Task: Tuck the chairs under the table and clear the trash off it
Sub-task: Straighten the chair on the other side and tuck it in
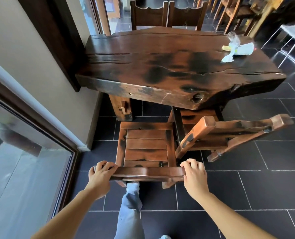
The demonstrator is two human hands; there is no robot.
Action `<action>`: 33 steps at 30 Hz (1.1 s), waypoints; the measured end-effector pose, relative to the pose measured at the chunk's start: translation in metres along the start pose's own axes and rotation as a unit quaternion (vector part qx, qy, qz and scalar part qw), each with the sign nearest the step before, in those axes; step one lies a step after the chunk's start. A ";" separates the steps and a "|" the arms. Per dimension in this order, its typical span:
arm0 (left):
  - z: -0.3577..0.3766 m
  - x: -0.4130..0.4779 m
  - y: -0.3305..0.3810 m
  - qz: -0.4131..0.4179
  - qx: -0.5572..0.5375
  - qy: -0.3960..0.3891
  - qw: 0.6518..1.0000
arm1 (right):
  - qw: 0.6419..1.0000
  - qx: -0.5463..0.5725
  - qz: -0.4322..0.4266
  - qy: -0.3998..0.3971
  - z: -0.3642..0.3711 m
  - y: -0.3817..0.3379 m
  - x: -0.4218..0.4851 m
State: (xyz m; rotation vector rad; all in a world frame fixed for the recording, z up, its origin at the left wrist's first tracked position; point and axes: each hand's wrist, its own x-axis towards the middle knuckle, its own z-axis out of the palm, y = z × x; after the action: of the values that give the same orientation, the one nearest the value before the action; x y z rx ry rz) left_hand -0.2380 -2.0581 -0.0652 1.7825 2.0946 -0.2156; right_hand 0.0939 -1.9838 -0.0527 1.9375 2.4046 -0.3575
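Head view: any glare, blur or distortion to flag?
Head view: strong wide-angle bowing, the wall and door frame curve at left; window glare sheens the table top and floor tiles at right; both hands and the chair sharp; the trash slightly soft near the corner.

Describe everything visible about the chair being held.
The chair is dark stained wood with a slatted seat and scorched-looking patches. It stands upright on the tiled floor, its seat not yet under the table. The left hand and right hand each grip an end of its top rail.
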 end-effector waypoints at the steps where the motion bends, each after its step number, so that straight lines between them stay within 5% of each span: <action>1: -0.005 0.007 -0.003 0.003 0.003 -0.006 1.000 | 1.000 0.001 -0.001 -0.003 -0.001 -0.002 0.006; 20: -0.071 0.167 -0.047 0.019 0.044 0.007 0.999 | 0.999 0.010 0.040 -0.003 -0.010 -0.045 0.145; 33: -0.092 0.193 -0.037 0.038 0.078 -0.006 0.996 | 0.999 -0.026 0.030 -0.027 -0.022 -0.042 0.181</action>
State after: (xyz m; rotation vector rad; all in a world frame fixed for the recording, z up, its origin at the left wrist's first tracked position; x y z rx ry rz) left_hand -0.3144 -1.8556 -0.0589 1.9411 2.0464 -0.3789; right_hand 0.0158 -1.8134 -0.0550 1.9483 2.2935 -0.3364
